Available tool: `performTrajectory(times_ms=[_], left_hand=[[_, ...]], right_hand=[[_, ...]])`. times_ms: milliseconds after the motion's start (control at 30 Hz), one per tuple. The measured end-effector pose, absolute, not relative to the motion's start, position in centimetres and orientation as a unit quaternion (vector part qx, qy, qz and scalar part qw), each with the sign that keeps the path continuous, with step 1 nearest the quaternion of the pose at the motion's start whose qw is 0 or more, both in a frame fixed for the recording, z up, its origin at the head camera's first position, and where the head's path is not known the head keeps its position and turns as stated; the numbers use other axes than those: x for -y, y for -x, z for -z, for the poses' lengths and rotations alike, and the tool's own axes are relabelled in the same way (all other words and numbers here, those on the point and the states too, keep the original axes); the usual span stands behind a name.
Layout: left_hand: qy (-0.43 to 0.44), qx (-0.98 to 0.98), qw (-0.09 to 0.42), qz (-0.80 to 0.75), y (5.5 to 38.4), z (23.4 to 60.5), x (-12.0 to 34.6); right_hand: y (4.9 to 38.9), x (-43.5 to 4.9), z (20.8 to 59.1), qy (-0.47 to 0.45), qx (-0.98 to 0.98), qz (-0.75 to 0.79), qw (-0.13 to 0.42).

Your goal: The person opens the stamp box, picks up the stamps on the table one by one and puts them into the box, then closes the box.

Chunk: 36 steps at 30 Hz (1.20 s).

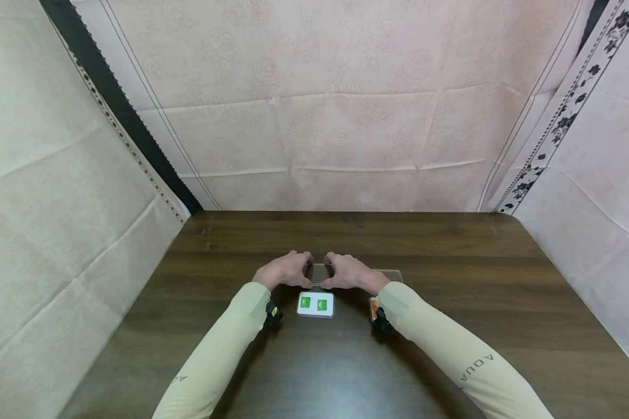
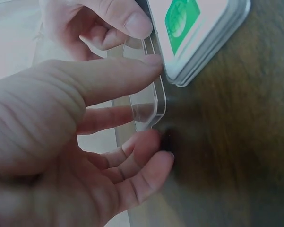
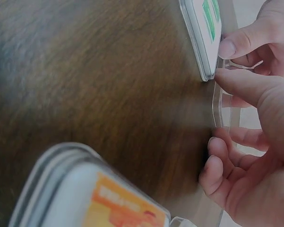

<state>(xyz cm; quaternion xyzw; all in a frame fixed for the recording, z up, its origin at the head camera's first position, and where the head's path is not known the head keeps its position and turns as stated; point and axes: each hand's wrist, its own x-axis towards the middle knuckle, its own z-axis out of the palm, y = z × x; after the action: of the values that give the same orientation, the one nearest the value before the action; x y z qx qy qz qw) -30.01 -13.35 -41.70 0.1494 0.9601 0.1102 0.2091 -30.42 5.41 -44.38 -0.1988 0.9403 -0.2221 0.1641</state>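
My left hand (image 1: 285,270) and right hand (image 1: 348,272) face each other over the middle of the table. Between them lies a shallow clear plastic lid (image 2: 159,101), gripped at its two ends. Both thumbs are on its near edge, with curled fingers round the far side. Just on the near side of the lid sits a flat white case (image 1: 315,304) bearing two green pictures. A second case (image 3: 80,198), with an orange picture, lies by my right wrist, partly hidden by the sleeve in the head view.
Another clear plastic piece (image 1: 392,274) lies beyond my right wrist, partly covered by it. The brown wooden table (image 1: 199,349) meets light patterned cloth (image 1: 346,134) at the back and both sides. Dark devices are strapped to both wrists.
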Motion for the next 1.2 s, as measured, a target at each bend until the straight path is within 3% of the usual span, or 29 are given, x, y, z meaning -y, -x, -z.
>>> performTrajectory(times_ms=[600, 1200], left_hand=[[-0.132, -0.96, 0.217, -0.121, 30.0, 41.7, 13.5], [-0.18, -0.959, 0.187, -0.11, 30.2, 41.6, 14.5]], right_hand=[[30.5, -5.2, 44.4, 0.196, -0.938, 0.226, 0.173], [31.1, -5.9, 43.9, 0.237, -0.928, 0.23, 0.175]])
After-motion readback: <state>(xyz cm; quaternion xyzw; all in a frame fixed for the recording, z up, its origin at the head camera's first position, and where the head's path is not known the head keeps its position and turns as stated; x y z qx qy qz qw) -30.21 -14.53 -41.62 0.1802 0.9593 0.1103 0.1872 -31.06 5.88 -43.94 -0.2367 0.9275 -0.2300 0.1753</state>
